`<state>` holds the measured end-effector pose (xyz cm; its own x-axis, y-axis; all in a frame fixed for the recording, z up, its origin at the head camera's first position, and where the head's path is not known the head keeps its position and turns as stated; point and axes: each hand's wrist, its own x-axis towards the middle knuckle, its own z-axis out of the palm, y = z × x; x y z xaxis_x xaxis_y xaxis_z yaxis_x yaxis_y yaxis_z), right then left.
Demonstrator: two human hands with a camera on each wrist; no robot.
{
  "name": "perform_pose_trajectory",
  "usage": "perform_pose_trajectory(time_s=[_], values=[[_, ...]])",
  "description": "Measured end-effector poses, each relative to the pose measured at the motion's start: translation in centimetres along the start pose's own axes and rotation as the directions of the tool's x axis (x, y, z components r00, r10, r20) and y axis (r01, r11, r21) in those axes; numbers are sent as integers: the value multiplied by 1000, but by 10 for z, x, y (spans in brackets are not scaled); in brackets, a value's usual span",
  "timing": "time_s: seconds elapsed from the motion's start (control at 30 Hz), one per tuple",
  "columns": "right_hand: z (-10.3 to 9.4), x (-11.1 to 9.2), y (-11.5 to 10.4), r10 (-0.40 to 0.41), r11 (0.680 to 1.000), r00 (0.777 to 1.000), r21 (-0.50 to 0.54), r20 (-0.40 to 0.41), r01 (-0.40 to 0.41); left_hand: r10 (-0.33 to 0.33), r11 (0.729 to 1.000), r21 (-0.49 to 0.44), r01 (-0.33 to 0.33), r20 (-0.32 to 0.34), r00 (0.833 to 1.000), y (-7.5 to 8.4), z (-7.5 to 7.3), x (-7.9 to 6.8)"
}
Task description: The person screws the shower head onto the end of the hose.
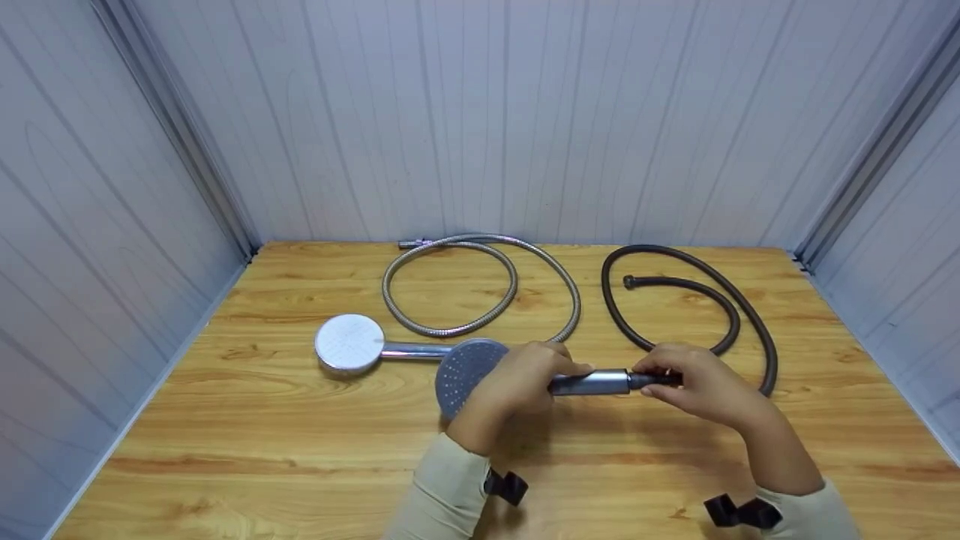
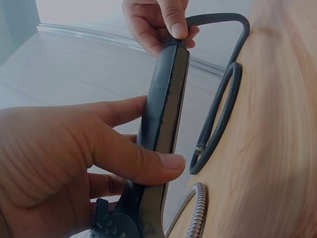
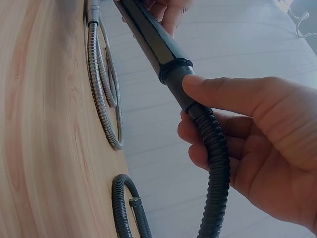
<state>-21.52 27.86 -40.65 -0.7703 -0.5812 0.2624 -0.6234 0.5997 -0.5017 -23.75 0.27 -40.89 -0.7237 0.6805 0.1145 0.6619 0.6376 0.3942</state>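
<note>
My left hand point(image 1: 523, 377) grips the handle of a grey and black shower head point(image 1: 466, 375), thumb on one side and fingers on the other. The spray face with its small nozzles points toward the left in the head view. At the handle's far end, my right hand point(image 3: 267, 134) pinches the smooth collar of a black ribbed shower hose point(image 3: 216, 173) between thumb and fingers. The collar meets the handle's end; whether it is threaded on cannot be seen. From there the hose loops back over the table, its other end fitting point(image 1: 629, 282) lying loose.
A second shower head point(image 1: 349, 342), white-faced with a chrome handle, lies left on the wooden table point(image 1: 247, 450). A coiled metal shower hose point(image 1: 574, 296) lies behind it. Pale panel walls point(image 1: 480, 120) stand at the back and both sides.
</note>
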Motion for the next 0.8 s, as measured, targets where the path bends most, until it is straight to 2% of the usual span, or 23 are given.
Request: perform_pose_trajectory(time_s=[0.27,0.47,0.8], values=[[-1,0,1,-13,1000,1000,5,-4,13,15,1000,8,-15,-2,1000,0,-1,-1],[0,-1,2,-45,999,999,26,-18,45,-19,999,-27,20,17,1000,1,-1,-2],[-2,-1,1,1,999,1000,36,21,-1,-21,999,-35,22,19,1000,1,-2,-1]])
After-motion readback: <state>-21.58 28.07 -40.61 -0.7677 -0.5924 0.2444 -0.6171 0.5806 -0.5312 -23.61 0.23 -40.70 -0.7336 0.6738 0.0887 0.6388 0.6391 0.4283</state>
